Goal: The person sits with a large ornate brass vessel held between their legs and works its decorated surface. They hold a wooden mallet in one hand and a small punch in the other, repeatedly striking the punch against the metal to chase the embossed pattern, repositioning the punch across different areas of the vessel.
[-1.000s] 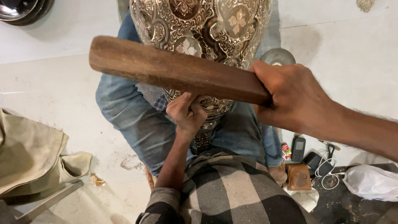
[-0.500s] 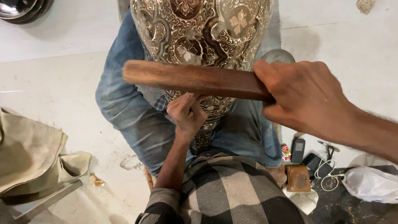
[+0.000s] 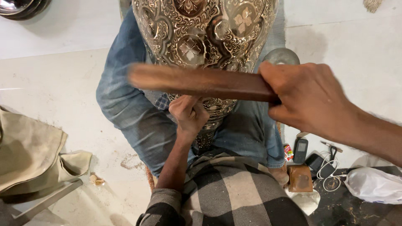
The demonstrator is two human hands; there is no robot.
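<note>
Fingers of the right hand point(image 3: 312, 98) clench around one end of a long dark wooden mallet point(image 3: 201, 82), which lies almost level across the view, its far end blurred with motion. A second ago that far end stood higher and more tilted; half a second ago it had dropped lower and flatter; now it sits lower again, close over the left hand point(image 3: 189, 112), so the stick is coming down in a stroke. The left hand has stayed put through all three pictures, pinched shut just under the stick on what seems a small tool pressed to the metal; the tool itself is hidden by the fingers.

Between the person's jeans-clad knees rests the big engraved metal vase point(image 3: 205, 37), its narrow neck toward the person's lap and its wide body running off the top edge of the view. Its surface is shiny silver-brown, covered with chased scrolls, leaves and four-petal flowers inside arched panels.

On the pale floor point(image 3: 54, 96) lie beige cloth point(image 3: 29, 155) at the left edge, and a small phone point(image 3: 300, 150), a brown wallet point(image 3: 300, 178) and a white plastic bag point(image 3: 372, 184) toward the lower right corner.
</note>
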